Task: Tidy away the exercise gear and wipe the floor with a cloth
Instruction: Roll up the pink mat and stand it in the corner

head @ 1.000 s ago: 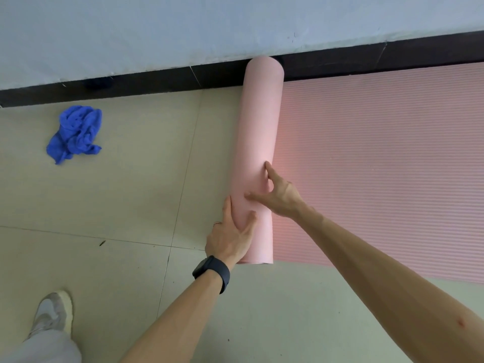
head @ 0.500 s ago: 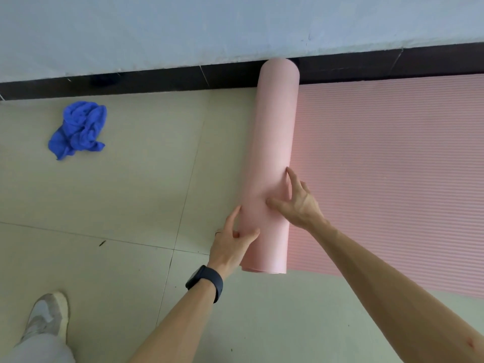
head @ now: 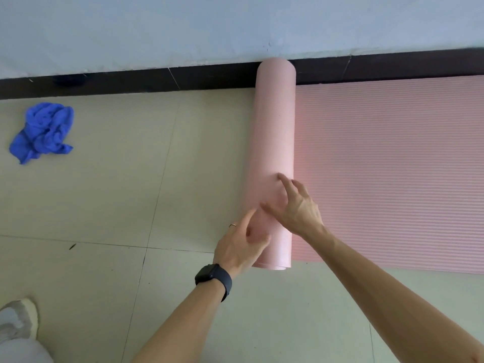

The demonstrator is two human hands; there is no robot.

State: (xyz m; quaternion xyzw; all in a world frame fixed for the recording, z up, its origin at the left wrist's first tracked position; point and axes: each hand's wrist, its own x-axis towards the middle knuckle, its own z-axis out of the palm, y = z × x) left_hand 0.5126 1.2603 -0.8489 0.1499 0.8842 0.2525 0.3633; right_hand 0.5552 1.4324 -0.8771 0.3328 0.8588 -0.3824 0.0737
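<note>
A pink exercise mat (head: pixel 387 169) lies on the tiled floor, ribbed side up. Its left part is wound into a thick roll (head: pixel 273 132) that reaches from the skirting board towards me. My left hand (head: pixel 241 247), with a black watch on the wrist, rests against the roll's near left side, fingers spread. My right hand (head: pixel 296 208) lies on top of the roll with the fingers apart, thumb pointing left. Neither hand grips anything. A crumpled blue cloth (head: pixel 43 131) lies on the floor at the far left.
A dark skirting board (head: pixel 157 79) runs under a pale wall along the back. My left shoe (head: pixel 18 320) shows at the bottom left. Pale floor tiles (head: pixel 104 195) stretch between the cloth and the roll.
The roll has moved to the right over the flat mat and grown thicker. Both hands have shifted with it and loosened, their fingers now lifted and spread.
</note>
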